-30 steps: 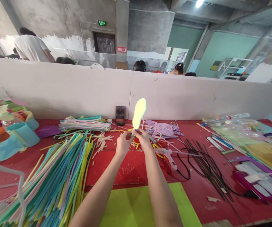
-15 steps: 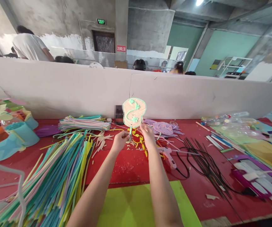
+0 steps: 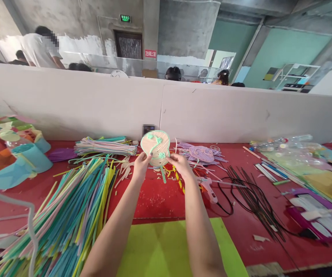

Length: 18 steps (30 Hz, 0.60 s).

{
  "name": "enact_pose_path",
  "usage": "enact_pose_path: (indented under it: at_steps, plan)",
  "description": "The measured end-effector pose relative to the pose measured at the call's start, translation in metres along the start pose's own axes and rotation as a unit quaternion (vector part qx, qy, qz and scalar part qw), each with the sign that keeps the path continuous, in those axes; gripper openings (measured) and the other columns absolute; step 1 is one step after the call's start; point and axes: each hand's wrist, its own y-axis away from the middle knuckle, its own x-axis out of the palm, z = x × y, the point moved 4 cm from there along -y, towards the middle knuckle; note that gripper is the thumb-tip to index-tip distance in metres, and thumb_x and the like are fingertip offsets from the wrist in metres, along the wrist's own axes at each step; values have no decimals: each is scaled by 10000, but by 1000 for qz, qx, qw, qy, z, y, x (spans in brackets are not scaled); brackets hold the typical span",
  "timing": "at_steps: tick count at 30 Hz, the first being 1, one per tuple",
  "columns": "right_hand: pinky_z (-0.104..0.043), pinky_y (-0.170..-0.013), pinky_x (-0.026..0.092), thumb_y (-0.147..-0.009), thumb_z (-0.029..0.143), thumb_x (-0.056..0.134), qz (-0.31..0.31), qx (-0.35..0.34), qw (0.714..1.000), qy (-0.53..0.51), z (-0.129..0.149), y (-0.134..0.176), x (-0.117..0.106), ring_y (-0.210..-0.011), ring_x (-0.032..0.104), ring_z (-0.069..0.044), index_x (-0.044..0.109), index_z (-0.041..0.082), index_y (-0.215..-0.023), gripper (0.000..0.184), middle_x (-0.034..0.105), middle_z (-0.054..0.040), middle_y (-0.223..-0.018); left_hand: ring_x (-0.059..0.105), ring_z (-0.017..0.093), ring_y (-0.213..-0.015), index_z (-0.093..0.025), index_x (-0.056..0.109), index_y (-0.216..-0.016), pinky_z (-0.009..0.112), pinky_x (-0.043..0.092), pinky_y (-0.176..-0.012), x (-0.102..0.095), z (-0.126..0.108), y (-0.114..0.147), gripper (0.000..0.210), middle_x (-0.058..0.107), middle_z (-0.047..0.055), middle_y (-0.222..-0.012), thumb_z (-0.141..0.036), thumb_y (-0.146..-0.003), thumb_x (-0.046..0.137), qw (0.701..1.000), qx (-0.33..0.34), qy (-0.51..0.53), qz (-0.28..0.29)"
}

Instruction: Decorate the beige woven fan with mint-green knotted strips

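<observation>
A small hand fan made of cream strips, with a mint-green border, a curving stem and green flowers, is held up over the table. My left hand pinches its lower left edge. On the lower right edge, the fingers of my right hand are closed. The fan's green handle hangs down between my hands, untouched. Behind and below my right hand lie yellow twisted pieces and a pink glue gun with a black cord.
Bundles of colourful pipe cleaners cover the left side of the red table. A lilac fan-like piece lies behind on the right, dark sticks nearer. A yellow-green sheet lies in front; a white partition stands behind.
The fan has come down and tilted, its handle now pointing down to the right. My left hand has shifted from the handle to the fan's edge.
</observation>
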Motion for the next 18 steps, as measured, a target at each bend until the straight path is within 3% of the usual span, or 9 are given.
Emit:
enact_pose_path:
  at_steps: [3, 8, 14, 18]
  plan:
    - [-300, -804, 439, -737, 439, 660, 46, 2, 999, 4, 5, 4, 6, -862, 616, -185, 692, 182, -887, 299, 706, -28, -887, 648, 229, -921, -118, 638, -1037, 294, 506, -766, -7, 1, -4, 564, 697, 110, -1029, -481, -620, 754, 999, 18, -5, -30]
    - [-320, -826, 438, -731, 456, 666, 68, 7, 998, 10, 16, 11, 10, -888, 625, -202, 710, 196, -897, 312, 714, -30, -931, 633, 248, -1000, -101, 625, -1098, 309, 504, -809, -11, 3, -7, 631, 670, 142, -1123, -492, -620, 754, 999, 18, -4, -34]
    - [-292, -816, 449, -724, 477, 672, -42, 9, 997, -59, 16, 5, 2, -899, 619, -189, 692, 193, -894, 332, 707, -44, -946, 650, 250, -967, -108, 628, -1090, 334, 508, -828, -7, 4, -4, 605, 676, 142, -1115, -469, -624, 763, 999, -6, -32, 15]
    - [-279, -732, 440, -716, 505, 665, -58, 1, 998, -27, 12, 4, 0, -777, 601, -171, 682, 177, -841, 352, 697, -25, -826, 647, 260, -971, -106, 642, -1080, 342, 506, -826, -6, 8, -3, 567, 684, 140, -1091, -504, -682, 707, 998, -15, -51, 24]
